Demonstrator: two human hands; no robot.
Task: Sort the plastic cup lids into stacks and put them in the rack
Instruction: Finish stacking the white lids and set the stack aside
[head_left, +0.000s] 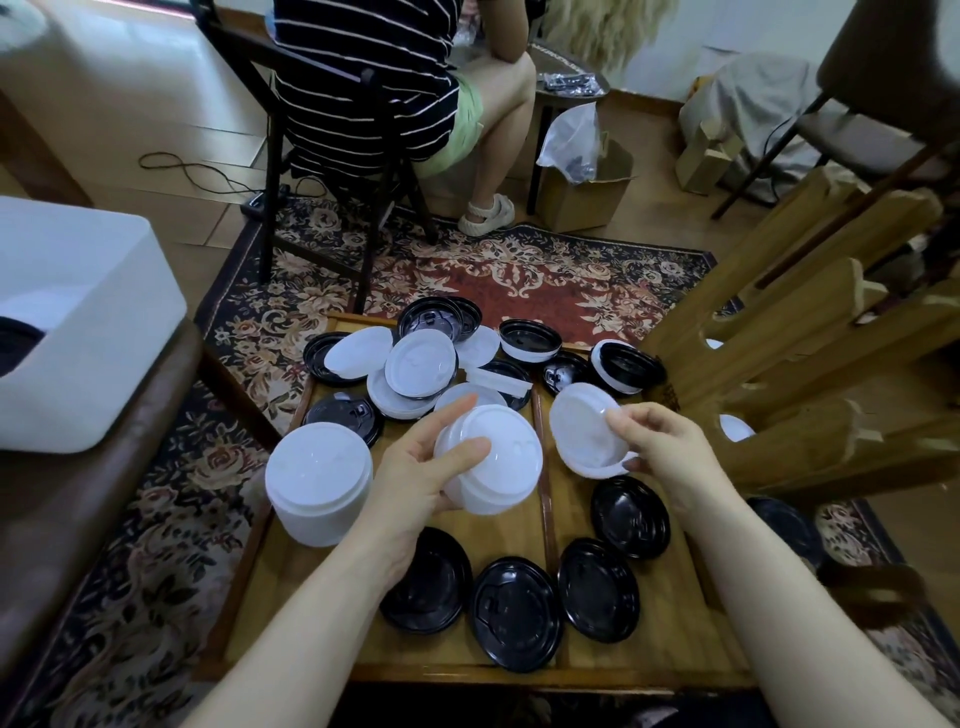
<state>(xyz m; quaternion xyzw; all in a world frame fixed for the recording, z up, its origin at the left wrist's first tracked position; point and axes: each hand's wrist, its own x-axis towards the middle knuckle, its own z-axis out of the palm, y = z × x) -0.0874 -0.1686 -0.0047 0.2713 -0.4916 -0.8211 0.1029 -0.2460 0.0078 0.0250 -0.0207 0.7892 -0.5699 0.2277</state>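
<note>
My left hand (415, 467) grips a short stack of white lids (498, 467) above the middle of the wooden table (519, 530). To its right my right hand (660, 447) pinches a single white lid (582, 431), tilted on edge. A taller stack of white lids (319, 488) stands at the table's left edge. Several black lids (517, 613) lie flat along the near side. A mixed pile of white and black lids (421, 364) covers the far side. The wooden rack (810, 332) stands to the right, with a white lid (735, 428) showing in one slot.
A white bin (78, 322) sits on a brown seat at left. A person in a striped shirt sits on a black chair (332, 171) beyond the table, on a patterned rug (519, 275). A cardboard box (587, 192) and another chair stand at the back right.
</note>
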